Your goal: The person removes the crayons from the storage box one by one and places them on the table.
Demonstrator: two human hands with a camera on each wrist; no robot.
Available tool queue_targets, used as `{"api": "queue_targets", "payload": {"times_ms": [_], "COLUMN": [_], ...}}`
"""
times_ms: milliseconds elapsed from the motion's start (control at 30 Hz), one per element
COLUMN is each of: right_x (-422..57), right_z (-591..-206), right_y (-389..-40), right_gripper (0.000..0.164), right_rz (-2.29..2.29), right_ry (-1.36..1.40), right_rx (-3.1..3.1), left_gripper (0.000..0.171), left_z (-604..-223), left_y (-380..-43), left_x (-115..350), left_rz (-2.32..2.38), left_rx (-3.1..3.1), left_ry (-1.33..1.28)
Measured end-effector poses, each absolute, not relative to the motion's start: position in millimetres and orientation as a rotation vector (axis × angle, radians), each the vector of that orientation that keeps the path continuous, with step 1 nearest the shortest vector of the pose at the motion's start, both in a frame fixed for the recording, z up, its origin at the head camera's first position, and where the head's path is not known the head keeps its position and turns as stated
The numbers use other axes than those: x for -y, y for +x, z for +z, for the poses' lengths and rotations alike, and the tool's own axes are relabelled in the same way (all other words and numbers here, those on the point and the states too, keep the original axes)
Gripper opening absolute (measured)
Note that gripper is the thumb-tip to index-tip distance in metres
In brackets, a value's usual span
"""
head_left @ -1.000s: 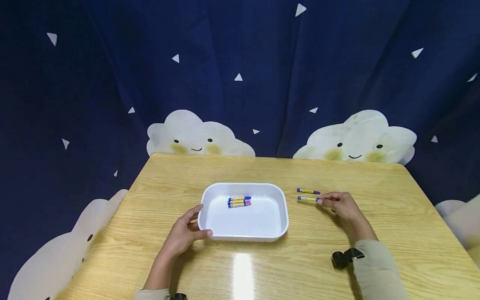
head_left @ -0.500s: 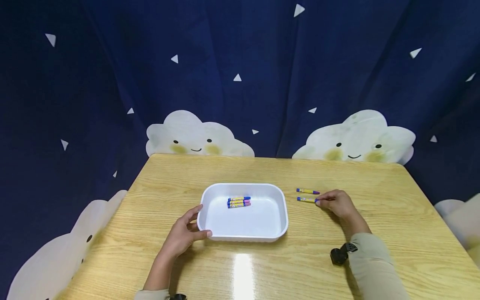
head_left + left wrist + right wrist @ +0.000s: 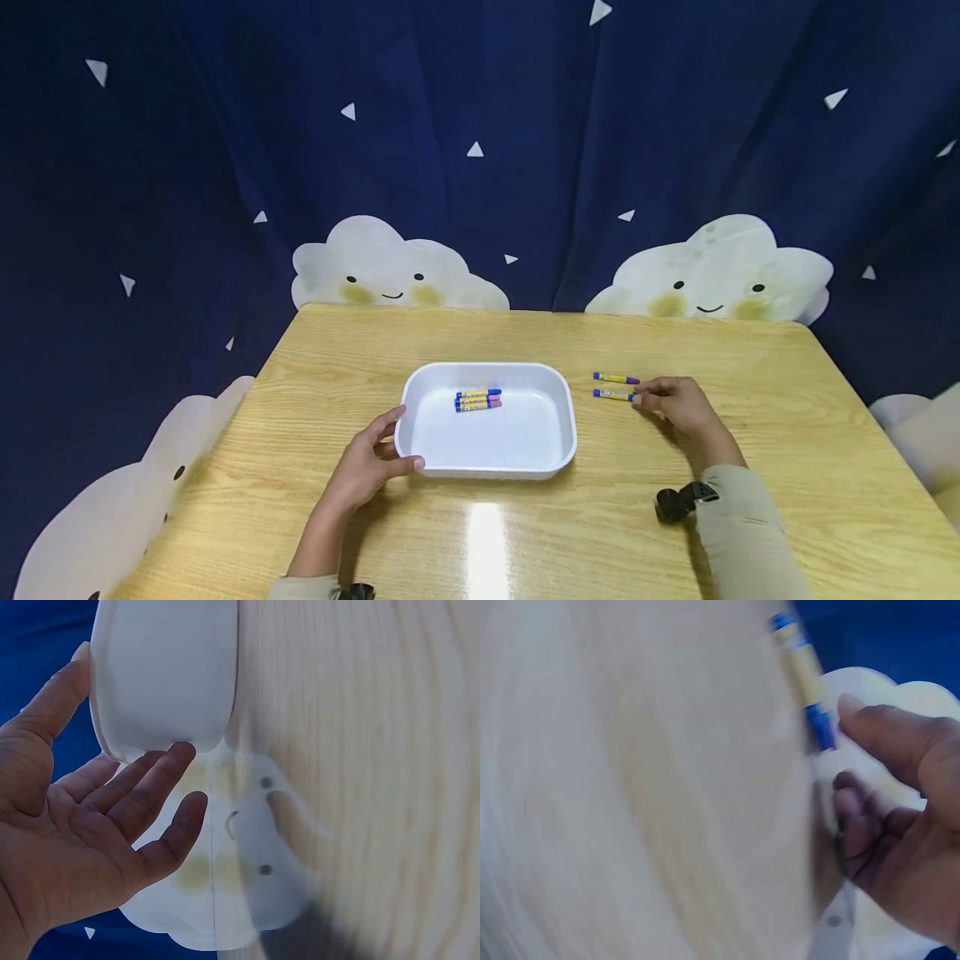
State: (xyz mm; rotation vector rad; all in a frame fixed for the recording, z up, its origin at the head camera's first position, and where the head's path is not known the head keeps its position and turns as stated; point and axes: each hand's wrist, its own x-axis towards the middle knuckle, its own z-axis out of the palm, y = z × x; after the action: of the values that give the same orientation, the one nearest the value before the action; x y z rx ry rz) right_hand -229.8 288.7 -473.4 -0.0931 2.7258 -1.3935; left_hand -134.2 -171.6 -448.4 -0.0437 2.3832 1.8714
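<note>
In the head view, a white plastic tray (image 3: 487,473) stands on the table. My left hand (image 3: 363,471) holds its near left corner, thumb on the front rim and fingers against the end wall. Inside lie three crayons (image 3: 477,401) in yellow wrappers, tips blue, pink and mauve. Right of the tray, a purple crayon (image 3: 616,378) and another yellow-wrapped crayon (image 3: 613,395) lie roughly parallel on the wood. My right hand (image 3: 681,406) is at the nearer one's right end. In the right wrist view, a gap shows between thumb and fingers, and the crayon (image 3: 804,679) lies outside it.
The wooden table (image 3: 600,533) ends at a dark blue curtain (image 3: 420,100) printed with white clouds and triangles. Light glares on the table in front of the tray. A black wrist camera (image 3: 678,502) sits under the right forearm.
My right hand stays by the nearer crayon's right end, its forearm shifted slightly left. The crayons and tray keep their places. My left hand stays at the tray corner.
</note>
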Motion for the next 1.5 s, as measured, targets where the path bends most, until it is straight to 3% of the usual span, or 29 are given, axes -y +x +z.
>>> {"api": "queue_targets", "payload": {"times_ms": [167, 400, 1067, 1500], "right_x": [-289.9, -277.9, -215.4, -172.2], "right_z": [-461.8, -448.3, -407.9, -407.5], "right_y": [-220.1, -209.6, -205.6, -216.1], "right_gripper": [0.042, 0.054, 0.04, 0.04], "right_rz": [-1.393, -1.499, -1.576, -1.639], "right_ry": [-0.01, -0.106, -0.426, -0.482], "right_rx": [-2.678, -2.631, -2.543, -2.379], "left_gripper": [0.083, 0.083, 0.082, 0.084], "left_z": [-448.5, -448.4, -447.2, -448.0], "left_y": [-134.7, -134.7, -135.2, -135.5], "left_x": [171.7, 172.1, 171.8, 171.3], "left_rz": [1.868, 1.863, 1.844, 1.873], "left_rx": [-2.387, -2.393, -2.401, -2.379], "left_ry": [-0.04, -0.052, -0.057, -0.039]}}
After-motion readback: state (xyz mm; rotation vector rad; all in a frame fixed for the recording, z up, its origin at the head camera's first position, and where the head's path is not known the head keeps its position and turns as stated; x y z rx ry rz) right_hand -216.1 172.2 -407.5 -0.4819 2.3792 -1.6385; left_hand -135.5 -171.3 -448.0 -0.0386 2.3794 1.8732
